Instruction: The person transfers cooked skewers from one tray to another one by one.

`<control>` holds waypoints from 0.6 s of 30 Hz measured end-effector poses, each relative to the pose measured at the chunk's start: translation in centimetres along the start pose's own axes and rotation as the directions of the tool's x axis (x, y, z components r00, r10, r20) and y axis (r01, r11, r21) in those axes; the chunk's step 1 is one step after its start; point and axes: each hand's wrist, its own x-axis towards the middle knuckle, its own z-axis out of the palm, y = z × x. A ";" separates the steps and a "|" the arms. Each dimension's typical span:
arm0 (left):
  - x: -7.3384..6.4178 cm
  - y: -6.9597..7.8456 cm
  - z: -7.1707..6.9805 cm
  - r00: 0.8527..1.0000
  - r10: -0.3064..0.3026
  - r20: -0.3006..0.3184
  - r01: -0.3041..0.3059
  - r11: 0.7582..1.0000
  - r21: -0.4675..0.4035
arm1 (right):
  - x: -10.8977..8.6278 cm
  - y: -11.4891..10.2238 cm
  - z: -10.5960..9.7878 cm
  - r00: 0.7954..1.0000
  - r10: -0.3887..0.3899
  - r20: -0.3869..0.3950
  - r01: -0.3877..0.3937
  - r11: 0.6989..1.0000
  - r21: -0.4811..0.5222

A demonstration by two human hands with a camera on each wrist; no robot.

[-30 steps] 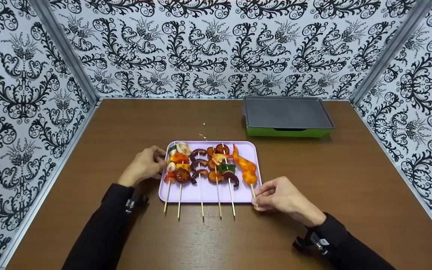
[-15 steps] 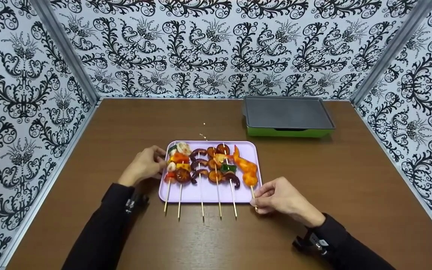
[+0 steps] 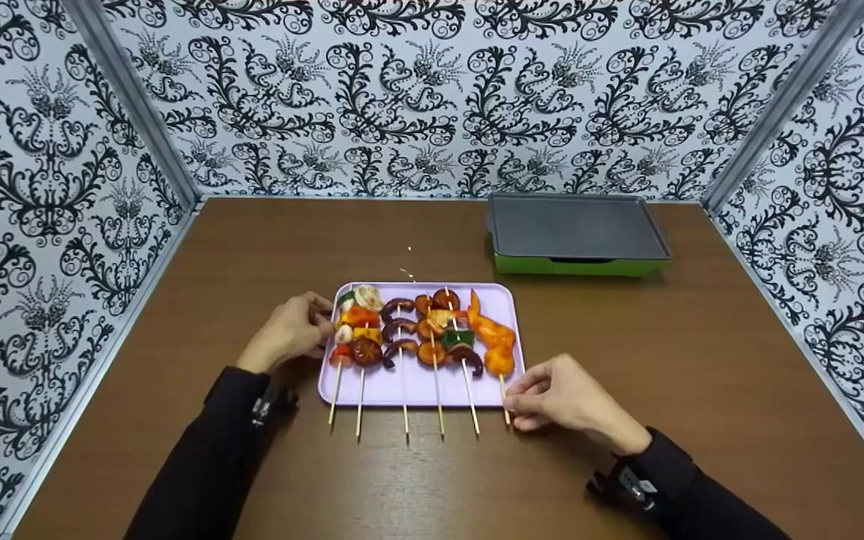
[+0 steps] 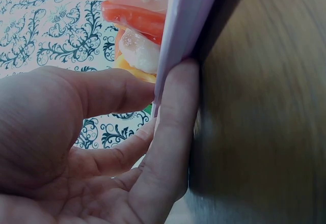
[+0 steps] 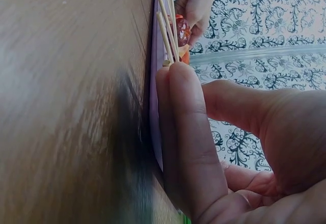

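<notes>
A lilac tray (image 3: 421,390) holds several skewers side by side, their bare sticks jutting past its near edge. My left hand (image 3: 288,334) grips the tray's left rim; in the left wrist view the thumb (image 4: 119,90) lies on the upper side and a finger (image 4: 175,117) underneath. At the near right corner, my right hand (image 3: 563,394) pinches the stick of the rightmost skewer (image 3: 498,360), which carries an orange-glazed piece of food. Beside it lies a skewer (image 3: 458,339) with green pepper and an octopus tentacle. Stick ends (image 5: 165,38) show beyond my right fingertips in the right wrist view.
A tabletop grill (image 3: 580,229) with a dark grey plate and green base stands at the back right. A few pale crumbs (image 3: 406,271) lie behind the tray. Black-and-white patterned walls (image 3: 417,112) border the brown table (image 3: 289,240).
The rightmost skewer's food has shifted slightly left, and its stick end now shows below my right fingers. The neighbouring skewer's lower end has moved right. My left hand has stayed still.
</notes>
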 end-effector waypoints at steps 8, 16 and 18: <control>0.0 0.0 -0.1 1.000 0.000 -0.003 0.000 1.000 -0.002 | 0.0 -0.3 -0.6 1.000 -0.022 -0.017 0.021 0.998 -0.067; 0.2 -0.2 -0.1 1.000 -0.002 -0.001 0.002 1.000 -0.001 | 0.0 -0.4 -1.6 0.998 -0.023 -0.057 0.018 0.996 -0.091; 0.2 -0.2 -0.1 1.000 -0.001 0.000 0.001 1.000 -0.014 | 0.0 -0.5 -2.1 0.996 -0.048 -0.074 0.039 0.993 -0.111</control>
